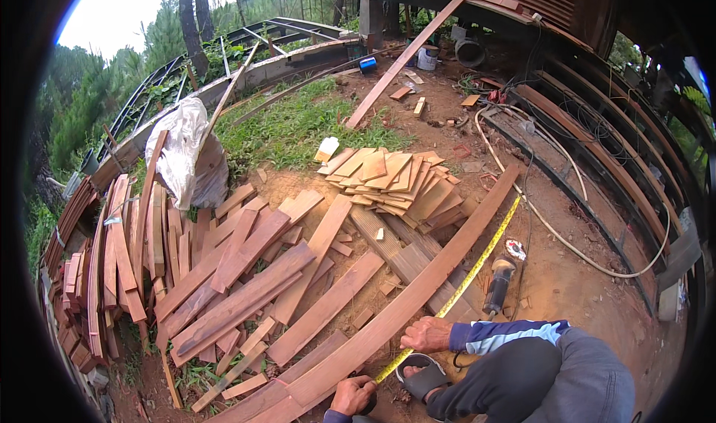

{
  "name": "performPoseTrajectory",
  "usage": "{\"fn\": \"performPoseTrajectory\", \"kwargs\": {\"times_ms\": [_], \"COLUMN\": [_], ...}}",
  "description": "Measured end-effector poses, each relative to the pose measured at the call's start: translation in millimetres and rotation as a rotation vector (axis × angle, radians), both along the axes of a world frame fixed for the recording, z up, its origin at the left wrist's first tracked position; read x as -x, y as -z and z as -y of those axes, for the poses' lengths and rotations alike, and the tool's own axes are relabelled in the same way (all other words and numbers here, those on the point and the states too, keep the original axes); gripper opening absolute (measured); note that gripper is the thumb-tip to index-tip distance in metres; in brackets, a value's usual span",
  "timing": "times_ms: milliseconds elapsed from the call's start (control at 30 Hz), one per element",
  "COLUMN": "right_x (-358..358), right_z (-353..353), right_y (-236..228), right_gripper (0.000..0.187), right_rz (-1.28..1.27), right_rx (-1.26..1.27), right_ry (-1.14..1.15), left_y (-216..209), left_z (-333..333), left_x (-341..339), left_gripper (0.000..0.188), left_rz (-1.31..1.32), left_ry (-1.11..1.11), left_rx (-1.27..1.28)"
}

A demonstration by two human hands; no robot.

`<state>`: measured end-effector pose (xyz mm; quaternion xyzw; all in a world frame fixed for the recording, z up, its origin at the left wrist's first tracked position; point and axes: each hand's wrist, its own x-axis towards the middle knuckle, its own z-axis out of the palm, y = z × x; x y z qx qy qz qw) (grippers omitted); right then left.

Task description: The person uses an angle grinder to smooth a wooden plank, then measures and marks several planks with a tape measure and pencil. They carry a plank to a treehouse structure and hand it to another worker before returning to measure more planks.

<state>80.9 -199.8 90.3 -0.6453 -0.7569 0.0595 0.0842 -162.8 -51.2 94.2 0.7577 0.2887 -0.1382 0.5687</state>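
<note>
A long reddish wooden plank (418, 309) runs diagonally from the lower edge toward the upper right. Along its right side stretches the yellow blade of a tape measure (477, 263). My left hand (353, 395) is closed at the tape's near end, beside the plank; a dark shape under the fingers is partly hidden. Farther up, my right hand (426, 335) has its fingers curled at the tape and the plank's edge. Just right of the tape, an angle grinder (498, 287) lies on the dirt with its disc toward the far side.
Loose boards (239, 274) pile up at the left, beside a white sack (183, 151). Short cut pieces (395, 177) are stacked beyond the plank. A pale hose (574, 251) curves over the ground at right, near metal beams (574, 192). My sandalled foot (423, 378) is close to the tape.
</note>
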Motion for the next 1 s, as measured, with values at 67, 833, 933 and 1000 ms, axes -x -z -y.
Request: {"fn": "performPoseTrajectory", "kwargs": {"times_ms": [67,833,933,1000], "right_x": [14.7,50.4,52.5,48.8], "right_z": [-4.9,8.2,12.7,13.1], "right_y": [-2.2,15.6,17.2,17.2], "right_gripper": [0.017,0.016,0.021,0.025], "right_rz": [-0.016,-0.263,-0.348,-0.393], "right_rx": [0.029,0.054,0.124,0.146], "right_ry": [-0.016,-0.169,-0.166,-0.167], "left_y": [3.3,-2.5,-11.9,21.9], "left_z": [3.7,26.2,32.2,31.8], "left_x": [4.3,22.8,14.7,18.2], "left_gripper": [0.027,0.020,0.024,0.021], "left_rz": [0.001,0.214,0.130,0.222], "left_ry": [-0.029,-0.002,-0.090,-0.018], "left_rx": [0.001,-0.052,0.059,0.014]}}
